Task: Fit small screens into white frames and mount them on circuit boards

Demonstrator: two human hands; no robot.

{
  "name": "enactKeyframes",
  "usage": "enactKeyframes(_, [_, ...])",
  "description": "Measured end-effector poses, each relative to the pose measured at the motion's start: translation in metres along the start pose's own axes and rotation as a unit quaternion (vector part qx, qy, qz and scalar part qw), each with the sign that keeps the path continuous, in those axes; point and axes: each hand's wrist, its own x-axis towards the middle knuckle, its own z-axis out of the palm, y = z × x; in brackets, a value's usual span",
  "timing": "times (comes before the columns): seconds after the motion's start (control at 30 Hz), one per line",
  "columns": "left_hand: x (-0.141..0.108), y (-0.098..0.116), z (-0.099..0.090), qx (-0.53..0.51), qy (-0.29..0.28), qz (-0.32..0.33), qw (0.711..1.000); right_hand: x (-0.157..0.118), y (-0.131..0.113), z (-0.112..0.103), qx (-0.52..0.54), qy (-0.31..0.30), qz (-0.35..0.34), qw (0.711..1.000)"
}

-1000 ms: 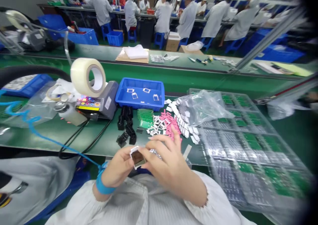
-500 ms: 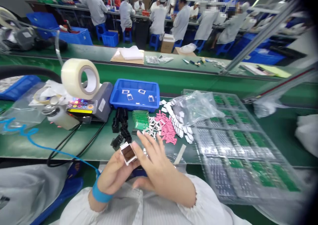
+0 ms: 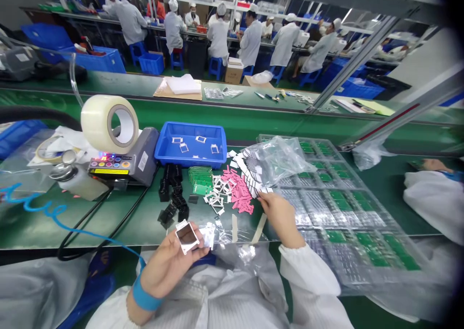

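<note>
My left hand, with a blue wrist strap, holds a small white-framed screen with a dark brown face, tilted up toward me. Over to the right, my right hand pinches at the near end of a pile of white rectangular pieces; its fingertips touch a white piece there. Beside that pile lie pink strips, then white frames. Green circuit boards and stacks of black square pieces sit further left.
A blue bin with several white frames stands behind the piles. On its left are a tape dispenser, a large tape roll and a metal-topped bottle. Clear trays of circuit boards cover the right side. A co-worker's sleeve shows at far right.
My right hand has left the screen in my left hand and moved right and forward to the white pieces. My left hand still holds the screen. The camera view has shifted slightly.
</note>
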Motion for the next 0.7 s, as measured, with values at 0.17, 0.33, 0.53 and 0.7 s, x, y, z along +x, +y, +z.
enactKeyframes(0.17, [-0.001, 0.004, 0.0, 0.006, -0.011, 0.01, 1.0, 0.004, 0.01, -0.006, 0.051, 0.035, 0.004, 0.998])
enactKeyframes(0.33, [-0.002, 0.004, 0.001, 0.0, -0.029, 0.002, 1.0, 0.008, 0.014, -0.017, 0.115, 0.089, 0.013, 0.989])
enactKeyframes(0.53, [-0.002, 0.007, 0.009, 0.012, -0.071, -0.026, 0.997, -0.013, -0.043, -0.059, 0.401, 0.121, -0.005, 0.908])
enactKeyframes(0.7, [-0.007, 0.012, 0.017, 0.013, -0.102, -0.039, 0.994, -0.023, -0.109, -0.089, 0.514, -0.097, -0.235, 0.82])
